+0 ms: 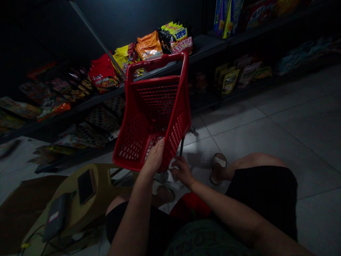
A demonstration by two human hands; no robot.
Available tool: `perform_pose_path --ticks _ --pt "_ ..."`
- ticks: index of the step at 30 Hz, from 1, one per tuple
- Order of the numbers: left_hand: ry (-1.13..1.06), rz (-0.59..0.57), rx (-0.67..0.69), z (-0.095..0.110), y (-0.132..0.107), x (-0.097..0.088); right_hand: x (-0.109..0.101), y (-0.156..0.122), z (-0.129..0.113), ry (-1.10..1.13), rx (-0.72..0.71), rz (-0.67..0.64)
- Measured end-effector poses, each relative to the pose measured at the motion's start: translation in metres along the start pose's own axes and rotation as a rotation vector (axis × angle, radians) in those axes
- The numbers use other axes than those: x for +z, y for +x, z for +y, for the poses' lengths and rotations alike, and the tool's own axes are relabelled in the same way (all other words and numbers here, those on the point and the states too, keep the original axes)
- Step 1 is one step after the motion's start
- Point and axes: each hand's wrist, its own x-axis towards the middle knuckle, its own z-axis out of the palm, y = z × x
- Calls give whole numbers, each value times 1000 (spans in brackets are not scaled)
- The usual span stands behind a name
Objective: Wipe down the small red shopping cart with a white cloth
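Note:
A red plastic shopping basket cart (pixel 133 145) with lattice walls and a tall handle stands tilted before me, and no goods show inside it. My left hand (pixel 156 154) is closed over the near rim of the cart. Lower down, beside the cart's outer right wall, my right hand (pixel 183 171) has its fingers drawn together on a white, crumpled thing that looks like a cloth or tissue (pixel 172 173). A dark metal leg (pixel 182 146) of the cart rises just above that hand. Dim light hides the fingertips' detail.
Shelves with bagged snacks (pixel 149 45) run behind the cart. At the left, a tan stool (pixel 98 192) carries a phone (pixel 86 186) and a dark device (pixel 55 217) with cables. Pale floor tiles (pixel 239 124) spread to the right. My sandalled foot (pixel 218 167) rests there.

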Motion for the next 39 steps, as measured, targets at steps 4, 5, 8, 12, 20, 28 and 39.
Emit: perform_pose_path --ticks 4,5,8,12,20,28,39 --pt "-44 -17 36 0 0 2 -5 9 -48 -20 -122 33" --pt "-53 -16 36 0 0 3 -7 14 -55 -33 -174 1" --pt "-58 -1 8 3 -1 6 -16 41 -49 -45 -217 12" --pt "-50 -26 -1 5 -4 8 -27 92 -29 -18 30 261" --pt "-20 7 -35 -2 -12 10 2 9 -54 -83 -133 156" --pt "49 -23 -85 1 -20 2 -30 110 -31 159 40 344" --pt "53 -62 -61 -5 -28 -2 -10 63 -42 101 4 273"
